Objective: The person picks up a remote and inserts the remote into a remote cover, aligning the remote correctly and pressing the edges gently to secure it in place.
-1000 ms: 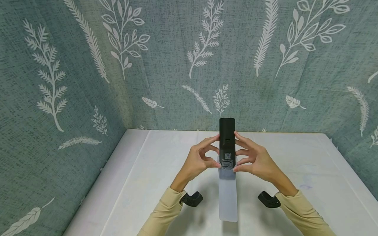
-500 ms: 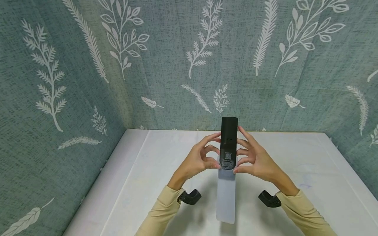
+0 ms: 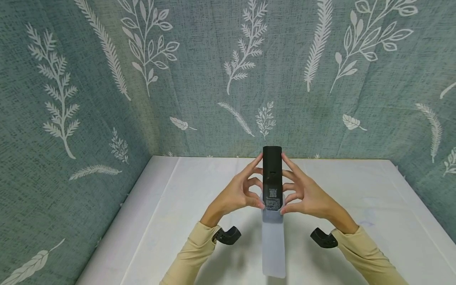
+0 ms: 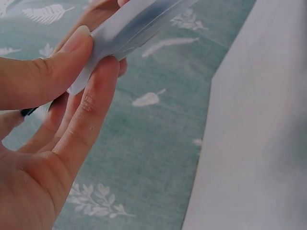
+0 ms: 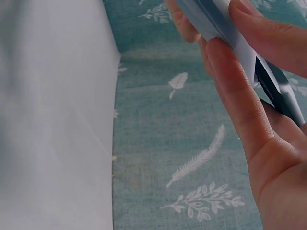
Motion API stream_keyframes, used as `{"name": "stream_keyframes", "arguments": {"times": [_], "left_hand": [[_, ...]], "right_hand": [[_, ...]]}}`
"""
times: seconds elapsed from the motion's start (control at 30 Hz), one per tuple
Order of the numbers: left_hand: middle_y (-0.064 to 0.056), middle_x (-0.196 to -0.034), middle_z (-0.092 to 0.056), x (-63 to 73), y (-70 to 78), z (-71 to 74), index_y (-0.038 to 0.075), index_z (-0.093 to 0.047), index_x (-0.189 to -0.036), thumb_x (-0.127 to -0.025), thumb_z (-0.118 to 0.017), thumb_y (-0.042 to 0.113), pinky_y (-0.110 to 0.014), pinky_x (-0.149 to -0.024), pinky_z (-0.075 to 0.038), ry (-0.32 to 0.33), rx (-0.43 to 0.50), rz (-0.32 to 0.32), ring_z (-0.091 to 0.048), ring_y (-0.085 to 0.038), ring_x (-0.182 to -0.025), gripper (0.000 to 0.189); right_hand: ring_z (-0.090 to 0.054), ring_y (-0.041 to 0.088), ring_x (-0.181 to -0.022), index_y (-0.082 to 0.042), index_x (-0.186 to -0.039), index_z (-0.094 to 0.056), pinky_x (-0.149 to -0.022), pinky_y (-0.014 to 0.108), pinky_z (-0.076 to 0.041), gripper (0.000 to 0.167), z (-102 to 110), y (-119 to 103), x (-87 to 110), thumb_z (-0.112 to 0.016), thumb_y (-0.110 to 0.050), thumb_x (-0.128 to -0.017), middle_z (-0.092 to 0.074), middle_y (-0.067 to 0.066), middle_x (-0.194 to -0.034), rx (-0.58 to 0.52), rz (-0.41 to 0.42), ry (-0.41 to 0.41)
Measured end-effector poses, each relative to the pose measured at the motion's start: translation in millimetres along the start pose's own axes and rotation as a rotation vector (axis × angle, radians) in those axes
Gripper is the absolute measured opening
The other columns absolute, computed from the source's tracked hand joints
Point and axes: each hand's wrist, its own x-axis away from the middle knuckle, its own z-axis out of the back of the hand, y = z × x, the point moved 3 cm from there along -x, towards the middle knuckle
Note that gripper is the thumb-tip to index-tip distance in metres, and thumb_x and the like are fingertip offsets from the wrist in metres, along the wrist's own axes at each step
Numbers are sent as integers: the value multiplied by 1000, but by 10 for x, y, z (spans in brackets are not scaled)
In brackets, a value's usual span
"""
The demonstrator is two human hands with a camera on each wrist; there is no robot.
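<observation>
Centred in the head view is a black remote control, back side up, with a printed label and QR code near its lower end. That end sits inside a translucent whitish sleeve, whose lower length hangs toward me. My left hand pinches the sleeve's mouth with the thumb, its index finger reaching up the remote's left edge. Opposite it, my right hand grips the right side the same way. Both wrist views show thumb and fingers on the sleeve; the right one also shows the remote's dark edge.
A white-covered table lies below the hands. Green-grey leaf-patterned cloth rises behind it and along the sides. Each wrist wears a black camera mount, with beige sleeves on the forearms.
Remote and sleeve have shifted slightly toward me after a brief tilt. The left index finger has slid up toward the remote's far end. Both hands keep their hold.
</observation>
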Motion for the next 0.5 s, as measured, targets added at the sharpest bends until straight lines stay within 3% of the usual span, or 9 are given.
{"name": "stream_keyframes", "arguments": {"times": [0.5], "left_hand": [[-14,-127,-41,0,-4,-2,35,-20,-151,-67,-69,-27,-50,-69,-57,37,32,-27,-59,-23,-90,115]], "right_hand": [[-62,23,-105,-21,-153,0,-67,45,-57,117,1,29,18,-76,11,-71,-17,31,-150,35,10,34]]}}
